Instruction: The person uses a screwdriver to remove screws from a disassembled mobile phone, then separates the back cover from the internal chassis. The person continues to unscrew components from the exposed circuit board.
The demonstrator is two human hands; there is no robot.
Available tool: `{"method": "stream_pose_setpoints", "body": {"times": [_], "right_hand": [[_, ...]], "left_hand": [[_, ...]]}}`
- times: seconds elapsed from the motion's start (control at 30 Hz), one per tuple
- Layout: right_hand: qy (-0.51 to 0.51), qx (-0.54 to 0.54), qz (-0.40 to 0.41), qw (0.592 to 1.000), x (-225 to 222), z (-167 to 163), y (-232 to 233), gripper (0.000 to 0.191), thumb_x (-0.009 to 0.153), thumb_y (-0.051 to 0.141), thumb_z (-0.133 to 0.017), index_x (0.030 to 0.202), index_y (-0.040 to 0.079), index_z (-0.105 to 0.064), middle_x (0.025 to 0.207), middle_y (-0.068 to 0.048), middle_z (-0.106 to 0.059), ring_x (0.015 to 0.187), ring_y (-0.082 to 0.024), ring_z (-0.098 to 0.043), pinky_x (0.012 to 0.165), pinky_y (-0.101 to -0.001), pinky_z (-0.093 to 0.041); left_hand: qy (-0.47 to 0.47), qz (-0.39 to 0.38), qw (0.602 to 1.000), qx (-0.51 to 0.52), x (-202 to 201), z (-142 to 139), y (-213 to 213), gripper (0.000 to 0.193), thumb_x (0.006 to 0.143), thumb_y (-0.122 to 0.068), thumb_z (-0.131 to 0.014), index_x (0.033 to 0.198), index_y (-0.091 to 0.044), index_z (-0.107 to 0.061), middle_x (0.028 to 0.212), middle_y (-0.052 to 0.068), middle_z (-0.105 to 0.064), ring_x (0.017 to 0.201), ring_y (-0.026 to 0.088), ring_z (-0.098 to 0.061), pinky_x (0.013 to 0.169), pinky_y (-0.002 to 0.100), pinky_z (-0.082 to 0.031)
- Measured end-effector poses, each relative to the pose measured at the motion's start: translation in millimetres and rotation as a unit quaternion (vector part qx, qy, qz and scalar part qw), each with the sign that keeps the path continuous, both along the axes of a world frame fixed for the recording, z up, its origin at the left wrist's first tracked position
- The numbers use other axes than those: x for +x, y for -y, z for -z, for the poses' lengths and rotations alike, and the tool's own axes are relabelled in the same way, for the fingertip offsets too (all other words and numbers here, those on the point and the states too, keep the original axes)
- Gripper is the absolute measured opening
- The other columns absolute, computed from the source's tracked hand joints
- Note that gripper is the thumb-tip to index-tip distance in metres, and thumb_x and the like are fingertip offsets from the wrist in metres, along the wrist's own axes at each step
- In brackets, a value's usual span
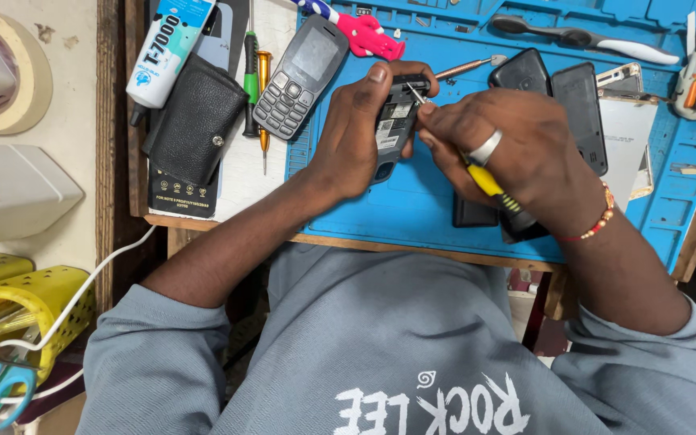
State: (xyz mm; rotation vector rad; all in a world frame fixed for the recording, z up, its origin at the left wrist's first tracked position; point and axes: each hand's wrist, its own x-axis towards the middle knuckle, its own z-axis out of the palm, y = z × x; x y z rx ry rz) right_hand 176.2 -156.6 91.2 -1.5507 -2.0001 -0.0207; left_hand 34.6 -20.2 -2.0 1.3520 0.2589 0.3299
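Note:
My left hand (360,133) grips a small black phone body (395,125) with its back cover off, held over the blue work mat (424,201). My right hand (517,153) holds a yellow-and-black screwdriver (489,184), its metal tip touching the upper end of the open phone. A silver ring sits on one finger of the right hand and a beaded band is on that wrist.
A grey keypad phone (300,76) lies at the mat's left edge beside green and orange screwdrivers (256,80). A black leather pouch (195,121) and glue tube (167,48) lie left. Black phone parts (577,113) lie right, tweezers (573,36) at the back. Yellow basket (18,310) lower left.

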Motion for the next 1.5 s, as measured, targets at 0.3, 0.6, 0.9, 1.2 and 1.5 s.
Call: {"method": "stream_pose_setpoints", "body": {"times": [0.3, 0.6, 0.9, 1.2, 1.5], "right_hand": [[-0.061, -0.119, 0.024, 0.991, 24.6, -18.8, -7.4, 0.01, 0.091, 0.002, -0.079, 0.096, -0.004, -0.073, 0.084, -0.016, -0.075, 0.064, -0.027, -0.07, 0.057, -0.0338, -0.052], [-0.367, -0.285, 0.007, 0.885, 52.2, -19.0, -8.8, 0.014, 0.107, 0.007, -0.063, 0.097, -0.002, -0.067, 0.081, -0.011, -0.073, 0.067, -0.014, -0.072, 0.062, -0.025, -0.06], [-0.58, -0.313, 0.016, 0.752, 69.4, 1.8, -7.4, 0.011, 0.105, 0.003, -0.062, 0.102, -0.007, -0.066, 0.076, -0.017, -0.072, 0.062, -0.016, -0.071, 0.062, -0.0263, -0.06], [-0.48, -0.274, 0.084, 0.829, 53.4, -4.8, 11.3, 0.012, 0.1, 0.003, -0.066, 0.099, -0.009, -0.069, 0.079, -0.018, -0.07, 0.064, -0.02, -0.07, 0.057, -0.0274, -0.057], [-0.086, -0.07, 0.073, 0.991, 23.7, -8.5, 17.0, 0.023, 0.087, 0.005, -0.083, 0.107, -0.002, -0.076, 0.078, -0.014, -0.073, 0.06, -0.017, -0.066, 0.05, -0.0306, -0.046]], "left_hand": [[-0.004, -0.008, 1.0, 0.019, -1.1, -1.2, 2.8, 0.083, 0.107, -0.067, -0.022, 0.129, 0.0, -0.066, 0.082, 0.008, -0.067, 0.067, 0.012, -0.069, 0.06, 0.026, -0.059], [-0.007, 0.046, 0.998, 0.051, 0.9, -4.3, -0.1, 0.08, 0.106, -0.062, -0.023, 0.134, 0.0, -0.066, 0.081, 0.008, -0.07, 0.065, 0.012, -0.07, 0.059, 0.026, -0.06], [0.027, 0.11, 0.993, 0.037, -0.1, -8.3, -6.6, 0.079, 0.109, -0.064, -0.025, 0.129, 0.0, -0.067, 0.086, 0.008, -0.069, 0.068, 0.014, -0.068, 0.063, 0.029, -0.056], [0.018, 0.142, 0.988, -0.048, 3.2, 1.6, -8.0, 0.08, 0.107, -0.068, -0.027, 0.134, -0.003, -0.065, 0.092, 0.006, -0.066, 0.078, 0.011, -0.063, 0.071, 0.027, -0.054], [-0.004, 0.176, 0.968, -0.178, 3.4, 2.9, -12.6, 0.065, 0.106, -0.061, -0.032, 0.136, -0.009, -0.056, 0.094, 0.008, -0.062, 0.073, 0.013, -0.062, 0.067, 0.03, -0.056]]}}
